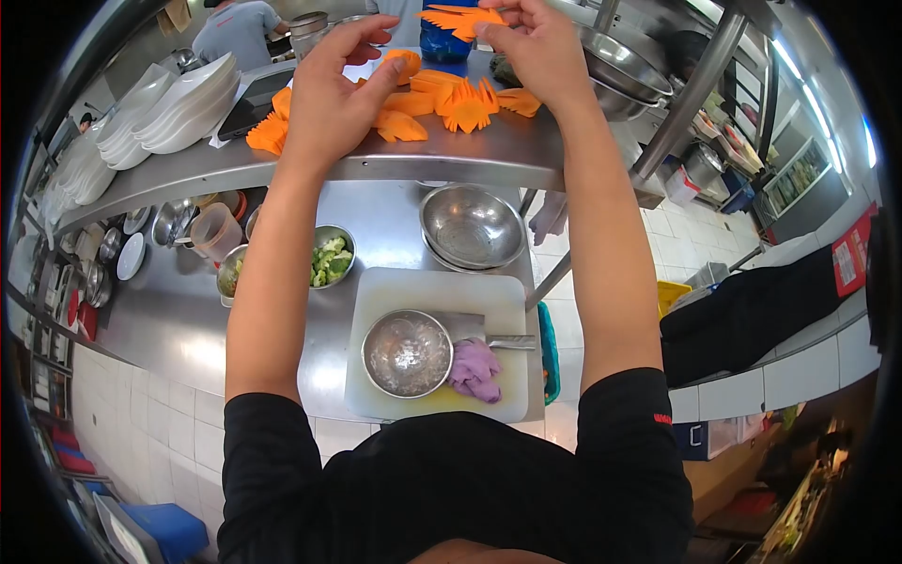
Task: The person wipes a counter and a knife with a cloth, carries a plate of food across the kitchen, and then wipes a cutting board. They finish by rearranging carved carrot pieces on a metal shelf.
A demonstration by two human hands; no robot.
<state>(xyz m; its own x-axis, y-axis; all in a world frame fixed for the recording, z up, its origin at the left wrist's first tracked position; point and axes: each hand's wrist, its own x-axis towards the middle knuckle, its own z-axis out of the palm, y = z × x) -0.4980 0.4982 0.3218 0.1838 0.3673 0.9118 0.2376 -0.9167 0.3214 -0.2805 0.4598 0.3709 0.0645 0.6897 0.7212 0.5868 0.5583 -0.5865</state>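
My right hand (543,52) pinches a carved carrot piece (458,21) with a toothed edge, raised over the steel shelf (451,165). My left hand (336,94) hovers at the shelf, its thumb and fingers apart and curved, with nothing seen between them. Just beyond the left thumb lies a rounded carrot piece (404,64). Several carved carrots (467,108) are spread on the shelf between my hands, some with spiky cuts. More carrot pieces (269,134) sit left of my left wrist, partly hidden by it. A blue container (443,42) stands behind the held piece.
Stacked white dishes (193,103) stand at the shelf's left. Below, a cutting board (507,296) bears a metal bowl (408,353), a cleaver (465,325) and a purple cloth (476,372). Nearby are nested steel bowls (473,226) and a bowl of green vegetables (331,258). Another person (235,33) stands beyond.
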